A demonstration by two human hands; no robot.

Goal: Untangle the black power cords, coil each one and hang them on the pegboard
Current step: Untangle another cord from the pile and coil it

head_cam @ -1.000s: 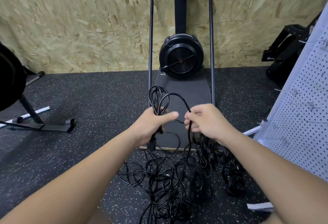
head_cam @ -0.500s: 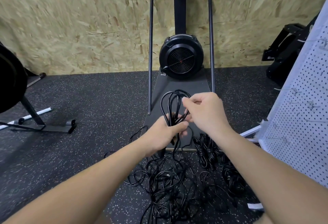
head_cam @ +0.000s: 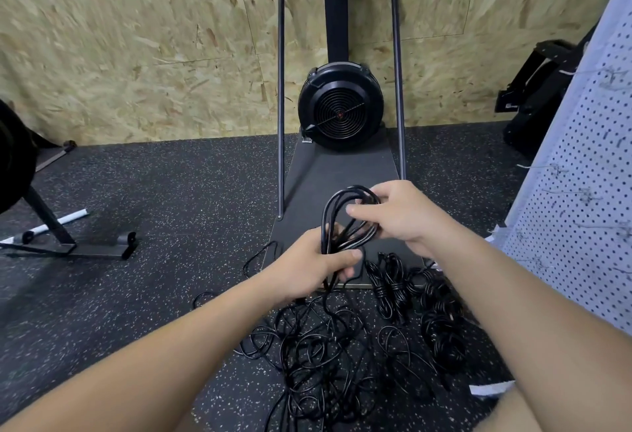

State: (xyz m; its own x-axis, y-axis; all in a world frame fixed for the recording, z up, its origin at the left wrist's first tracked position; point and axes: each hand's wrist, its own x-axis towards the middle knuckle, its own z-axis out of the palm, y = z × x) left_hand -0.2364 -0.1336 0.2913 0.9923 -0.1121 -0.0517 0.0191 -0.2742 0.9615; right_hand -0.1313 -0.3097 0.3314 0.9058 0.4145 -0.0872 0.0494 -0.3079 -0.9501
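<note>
Power cord (head_cam: 337, 216), black: light, limp, springy, likely to uncoil. Left hand (head_cam: 309, 269) clamps coil base; right hand (head_cam: 396, 214) pinches upper loops. Best gripped mid-bundle.

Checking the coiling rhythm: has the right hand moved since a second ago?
Yes. The right hand has gone forward, off the floor-side edge of the machine's base plate onto the coil top.

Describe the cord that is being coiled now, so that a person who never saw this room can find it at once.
Start at the black fan machine against the wooden wall and come down its dark platform. Just above the platform's near edge, the left hand grips a bunch of black cord loops and the right hand pinches their top. Unlike the loose tangle and the tied bundles on the floor, it is held in the air.
</note>
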